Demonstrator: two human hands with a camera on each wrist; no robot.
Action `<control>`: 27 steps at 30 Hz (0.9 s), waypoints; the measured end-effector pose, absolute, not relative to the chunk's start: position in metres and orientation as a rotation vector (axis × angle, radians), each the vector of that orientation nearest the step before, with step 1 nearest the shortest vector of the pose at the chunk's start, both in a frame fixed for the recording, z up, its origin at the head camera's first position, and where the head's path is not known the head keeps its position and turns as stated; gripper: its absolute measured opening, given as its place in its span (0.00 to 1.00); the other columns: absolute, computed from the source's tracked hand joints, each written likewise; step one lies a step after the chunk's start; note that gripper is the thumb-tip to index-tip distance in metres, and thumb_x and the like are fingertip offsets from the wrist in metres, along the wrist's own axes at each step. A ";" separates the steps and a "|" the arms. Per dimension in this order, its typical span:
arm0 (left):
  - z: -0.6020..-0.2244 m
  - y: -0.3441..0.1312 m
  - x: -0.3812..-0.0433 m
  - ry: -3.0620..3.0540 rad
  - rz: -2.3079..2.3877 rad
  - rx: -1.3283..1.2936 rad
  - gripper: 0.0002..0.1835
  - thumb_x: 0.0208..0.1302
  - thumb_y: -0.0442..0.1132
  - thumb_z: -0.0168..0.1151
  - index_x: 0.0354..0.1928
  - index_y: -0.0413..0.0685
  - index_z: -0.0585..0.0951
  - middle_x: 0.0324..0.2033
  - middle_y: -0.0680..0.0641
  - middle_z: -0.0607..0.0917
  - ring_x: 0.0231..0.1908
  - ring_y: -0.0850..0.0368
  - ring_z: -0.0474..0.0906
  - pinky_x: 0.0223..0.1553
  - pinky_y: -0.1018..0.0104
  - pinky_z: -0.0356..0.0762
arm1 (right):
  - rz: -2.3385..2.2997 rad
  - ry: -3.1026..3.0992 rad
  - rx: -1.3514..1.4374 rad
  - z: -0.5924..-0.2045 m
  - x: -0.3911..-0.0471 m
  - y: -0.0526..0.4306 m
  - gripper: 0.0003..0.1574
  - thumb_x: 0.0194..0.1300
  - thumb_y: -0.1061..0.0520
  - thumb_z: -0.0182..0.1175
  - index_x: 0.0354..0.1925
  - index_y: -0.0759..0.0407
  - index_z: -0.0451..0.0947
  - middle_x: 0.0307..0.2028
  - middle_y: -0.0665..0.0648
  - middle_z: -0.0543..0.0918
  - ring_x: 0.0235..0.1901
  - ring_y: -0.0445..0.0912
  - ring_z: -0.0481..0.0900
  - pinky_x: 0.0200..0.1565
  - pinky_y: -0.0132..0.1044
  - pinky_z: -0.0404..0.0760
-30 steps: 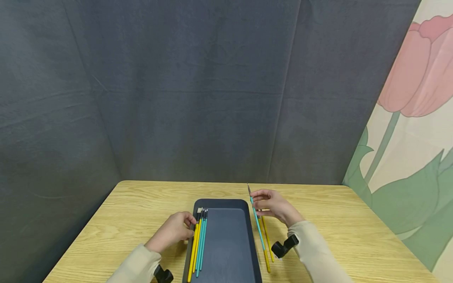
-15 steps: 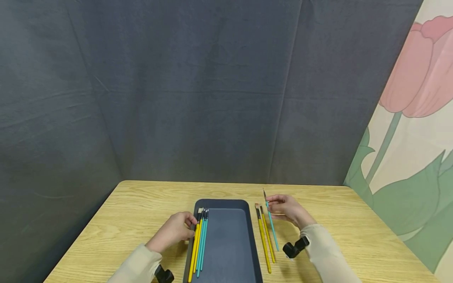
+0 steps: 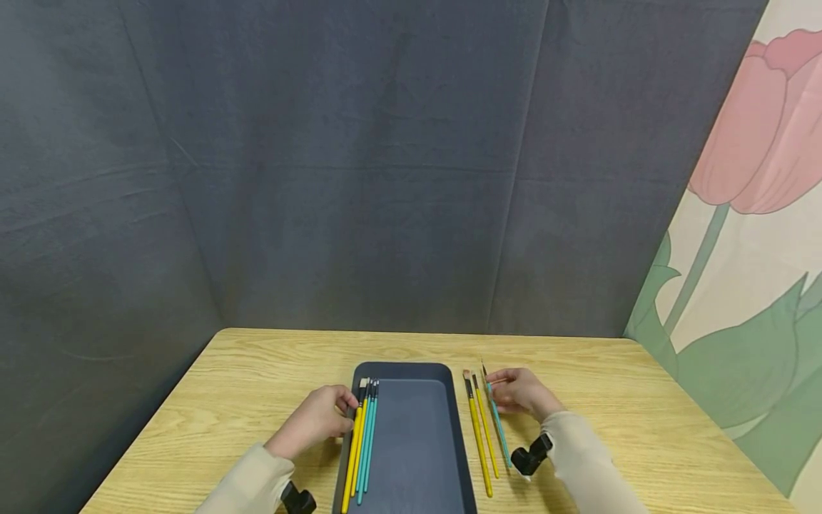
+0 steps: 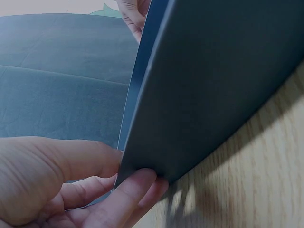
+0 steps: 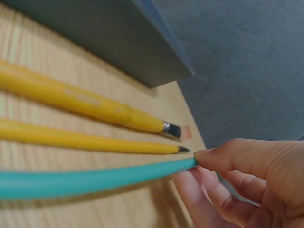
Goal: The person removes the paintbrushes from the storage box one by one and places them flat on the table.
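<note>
My left hand (image 3: 321, 412) pinches the left rim of a dark grey tray (image 3: 414, 442). In the left wrist view, its thumb and fingers (image 4: 135, 187) lie on either side of the tray wall. To the right of the tray, my right hand (image 3: 523, 392) pinches a teal paintbrush (image 3: 499, 428) near its bristle end. The right wrist view has thumb and fingertips closing on that teal handle (image 5: 118, 176), low over the table. Just left of it lie a thick yellow paintbrush (image 3: 479, 442) and a thinner yellow paintbrush (image 3: 488, 433), side by side, bristles pointing away.
Inside the tray, along its left wall, several yellow paintbrushes (image 3: 352, 457) and teal paintbrushes (image 3: 367, 450) lie in a row. Beneath everything is a wooden table (image 3: 610, 407). A dark grey curtain (image 3: 359, 178) hangs behind, with a tulip-patterned cloth (image 3: 745, 285) at right.
My right hand has carried the teal paintbrush rightward from over the yellow ones, then lowered it beside them. My left hand has stayed at the tray rim.
</note>
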State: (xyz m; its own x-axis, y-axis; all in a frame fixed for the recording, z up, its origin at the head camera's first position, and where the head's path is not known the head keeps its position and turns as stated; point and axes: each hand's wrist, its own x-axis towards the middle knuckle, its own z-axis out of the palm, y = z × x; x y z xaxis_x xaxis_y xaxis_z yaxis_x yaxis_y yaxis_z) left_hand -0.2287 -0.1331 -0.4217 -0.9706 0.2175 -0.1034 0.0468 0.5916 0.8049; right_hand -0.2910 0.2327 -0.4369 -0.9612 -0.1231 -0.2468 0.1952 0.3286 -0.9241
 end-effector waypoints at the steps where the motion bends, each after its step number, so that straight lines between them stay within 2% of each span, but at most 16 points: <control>1: -0.422 -0.133 -0.229 2.628 1.318 0.218 0.14 0.49 0.24 0.63 0.40 0.37 0.77 0.30 0.45 0.77 0.20 0.58 0.73 0.24 0.64 0.78 | -1.676 2.325 0.077 -0.439 -0.291 0.232 0.25 0.59 0.73 0.55 0.56 0.76 0.70 0.34 0.59 0.79 0.25 0.41 0.78 0.29 0.35 0.83; 17: -0.419 -0.133 -0.228 2.633 1.304 0.196 0.14 0.49 0.25 0.63 0.40 0.37 0.78 0.30 0.45 0.76 0.22 0.57 0.74 0.24 0.65 0.76 | -1.592 2.422 0.128 -0.445 -0.292 0.222 0.21 0.53 0.73 0.62 0.48 0.72 0.75 0.31 0.58 0.78 0.20 0.42 0.77 0.25 0.33 0.81; 27: -0.420 -0.133 -0.230 2.636 1.291 0.169 0.14 0.49 0.25 0.64 0.40 0.38 0.78 0.30 0.45 0.76 0.22 0.56 0.73 0.24 0.66 0.75 | -1.520 2.481 0.162 -0.445 -0.291 0.217 0.18 0.54 0.72 0.63 0.45 0.69 0.76 0.32 0.59 0.79 0.21 0.44 0.76 0.25 0.36 0.80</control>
